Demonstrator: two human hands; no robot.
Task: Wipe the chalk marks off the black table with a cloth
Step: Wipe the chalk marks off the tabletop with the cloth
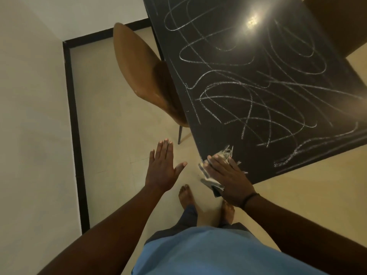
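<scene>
At the near corner of the black table (pixel 278 80), right hand (pixel 228 181) lies flat, fingers straight and together, pressing a cloth (pixel 222 155) onto the tabletop. Cloth is pale, frayed strands poke out past the fingertips, another part hangs off the table edge under the palm side; a darker bit by the thumb may be a fold of the same cloth, hard to tell. Thin dark band (pixel 249 198) on the right wrist.

Left hand (pixel 161 167) is off the table, out over the floor (pixel 119 151), palm down, fingers straight and together, thumb spread wide, holding nothing, touching nothing.

Chalk marks (pixel 248 96) cover most of the tabletop: white looping scribbles from far end down to near edge, closest ones just beside the cloth. Bright glare spot from a light on the far part of the top.

Brown chair (pixel 143 70) tucked against the table's left side, backrest toward the camera, one dark leg showing. Second dark chair (pixel 341 24) at top right, partly cut off. Beige tiled floor, dark baseboard (pixel 76 135) along pale wall (pixel 29 116) on the left. Person wears blue shirt (pixel 208 253), bare feet (pixel 186 195) on the floor below the hands
</scene>
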